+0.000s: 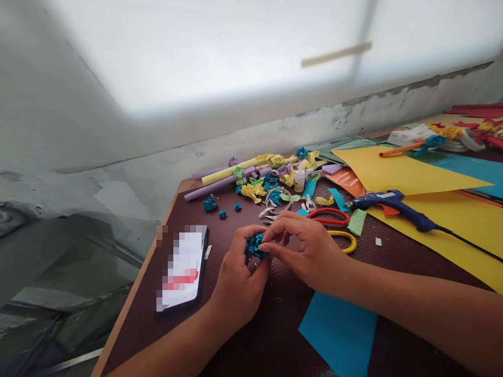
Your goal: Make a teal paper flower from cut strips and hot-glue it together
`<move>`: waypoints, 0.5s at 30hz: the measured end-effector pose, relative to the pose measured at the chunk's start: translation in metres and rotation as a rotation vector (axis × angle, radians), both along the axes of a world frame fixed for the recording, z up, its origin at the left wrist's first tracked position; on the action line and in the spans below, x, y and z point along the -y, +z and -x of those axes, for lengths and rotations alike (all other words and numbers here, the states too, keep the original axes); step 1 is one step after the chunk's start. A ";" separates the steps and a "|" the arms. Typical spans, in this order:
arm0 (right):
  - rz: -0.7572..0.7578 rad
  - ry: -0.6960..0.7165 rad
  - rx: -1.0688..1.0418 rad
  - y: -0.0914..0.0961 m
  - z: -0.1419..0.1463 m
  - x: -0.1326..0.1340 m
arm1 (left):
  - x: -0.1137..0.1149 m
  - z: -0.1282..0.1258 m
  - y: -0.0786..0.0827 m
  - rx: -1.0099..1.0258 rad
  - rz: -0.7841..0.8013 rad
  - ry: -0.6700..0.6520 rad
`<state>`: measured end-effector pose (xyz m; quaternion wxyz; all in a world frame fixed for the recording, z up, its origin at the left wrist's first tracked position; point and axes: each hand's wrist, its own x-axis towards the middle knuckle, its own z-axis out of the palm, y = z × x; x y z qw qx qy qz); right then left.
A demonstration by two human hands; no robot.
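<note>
A blue paper flower [255, 245] of crumpled petals sits between my two hands, above the dark table. My left hand [241, 277] is closed round its left and lower side, thumb and fingers pressing on it. From the right, my right hand [302, 246] pinches the flower's edge between thumb and fingertips. Just beyond the hands lie scissors with one red handle [328, 215] and one yellow handle [346, 242], their blades partly hidden behind the right hand. Near my right forearm is a flat sheet of blue paper [340, 330].
At left, a phone [183, 269] rests near the table's wooden edge. A blue glue gun [393, 204] with its cord lies on yellow sheets [463, 230]. Paper flowers, purple rolls [220, 186], a small glue bottle [299, 179] and a tape ring [279, 201] crowd the back.
</note>
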<state>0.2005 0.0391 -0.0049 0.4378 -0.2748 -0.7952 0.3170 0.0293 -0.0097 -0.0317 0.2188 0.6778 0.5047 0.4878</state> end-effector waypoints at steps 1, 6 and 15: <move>-0.011 -0.003 0.007 0.000 0.000 0.000 | 0.000 0.000 0.000 0.002 0.005 0.005; -0.095 0.014 0.098 0.000 -0.002 0.001 | 0.000 0.000 0.003 -0.024 0.046 -0.040; -0.212 0.056 0.217 0.001 -0.002 0.000 | 0.001 -0.001 0.007 -0.051 0.078 -0.103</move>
